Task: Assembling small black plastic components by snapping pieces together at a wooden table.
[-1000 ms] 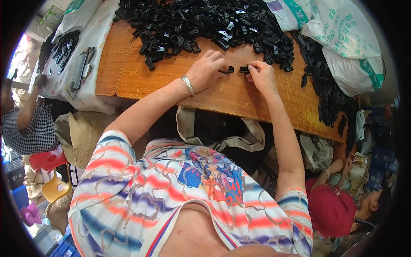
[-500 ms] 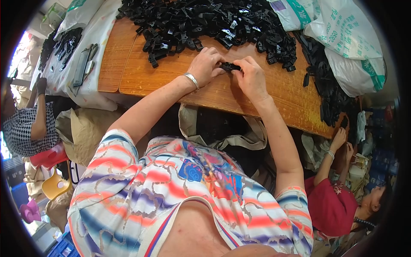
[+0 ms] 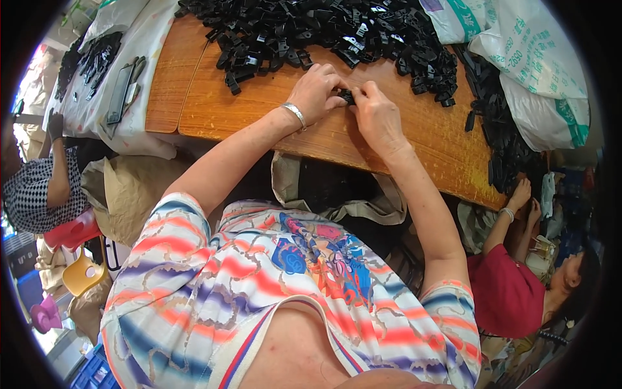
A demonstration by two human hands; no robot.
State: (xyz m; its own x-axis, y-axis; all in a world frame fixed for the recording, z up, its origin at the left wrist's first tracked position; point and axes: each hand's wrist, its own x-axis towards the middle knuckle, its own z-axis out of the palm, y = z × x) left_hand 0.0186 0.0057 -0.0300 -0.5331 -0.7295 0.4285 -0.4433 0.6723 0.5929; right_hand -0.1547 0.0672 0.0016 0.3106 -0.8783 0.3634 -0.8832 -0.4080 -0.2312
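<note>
Above the wooden table [image 3: 259, 117], a small black plastic part [image 3: 346, 96] is pinched between my two hands. My left hand [image 3: 317, 94], with a silver bracelet at the wrist, grips it from the left with bent fingers. From the right, my right hand [image 3: 377, 117] closes thumb and fingers on its other end. Fingers cover most of the part, so its exact shape is hidden. Just beyond my hands spreads a large heap of similar black plastic parts [image 3: 278, 39].
White plastic sacks [image 3: 538, 58] lie at the far right beside more black pieces [image 3: 502, 136]. An open beige bag [image 3: 285, 185] sits under the table edge. Co-workers sit at left [image 3: 45, 188] and right [image 3: 508, 285]. Another cloth-covered table [image 3: 139, 91] stands at left.
The black part has been turned between my fingers and now shows less. My hands stay close together in nearly the same place. The view has shifted slightly.
</note>
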